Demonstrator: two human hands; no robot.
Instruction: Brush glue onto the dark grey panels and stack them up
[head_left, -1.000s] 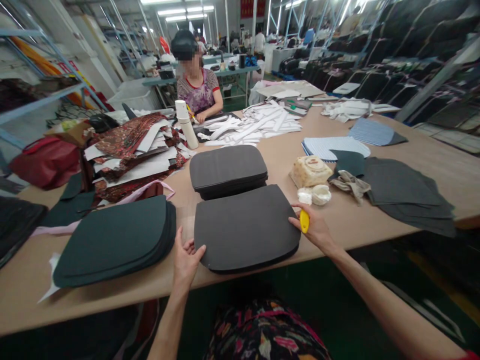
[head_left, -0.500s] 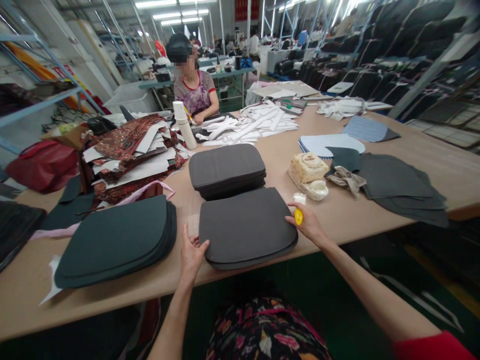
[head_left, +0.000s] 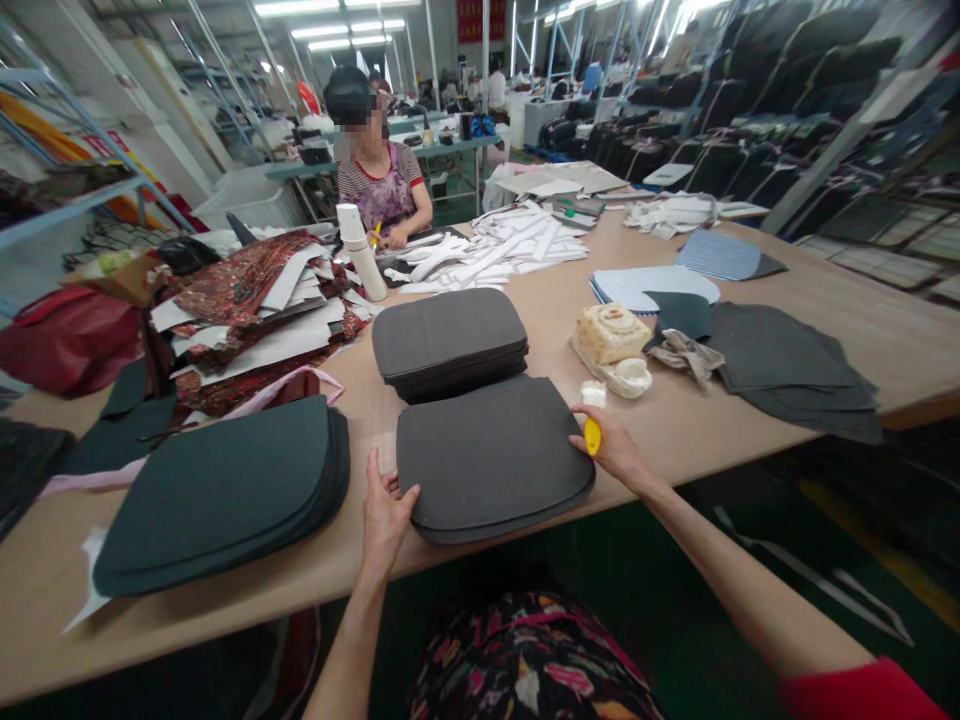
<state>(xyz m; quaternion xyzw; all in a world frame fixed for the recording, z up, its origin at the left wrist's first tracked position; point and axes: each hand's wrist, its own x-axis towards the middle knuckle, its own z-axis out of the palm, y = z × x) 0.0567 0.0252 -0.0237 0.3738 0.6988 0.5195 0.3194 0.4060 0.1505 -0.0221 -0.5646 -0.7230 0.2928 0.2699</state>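
Observation:
A stack of dark grey, round-cornered panels (head_left: 491,455) lies at the table's near edge, between my hands. My left hand (head_left: 386,510) rests at its left side, thumb tip against the edge, the other fingers apart and partly bent. At the right edge, my right hand (head_left: 611,447) touches the stack with its fingertips while gripping a yellow-handled tool (head_left: 593,436). A white piece (head_left: 593,393) shows just beyond that hand; whether it belongs to the tool I cannot tell. Directly behind sits a second stack of grey panels (head_left: 450,335).
Dark green panels (head_left: 225,490) are stacked at left, patterned scraps (head_left: 247,300) behind them. A white bottle (head_left: 361,252) stands near white strips (head_left: 510,245). To the right are a crusted tub (head_left: 609,335), a rag (head_left: 686,355) and loose grey sheets (head_left: 787,360). A co-worker (head_left: 382,190) sits opposite.
The view has shifted slightly, so most things appear a little further left. My hands stay at the sides of the front stack. The co-worker's hands have moved a little.

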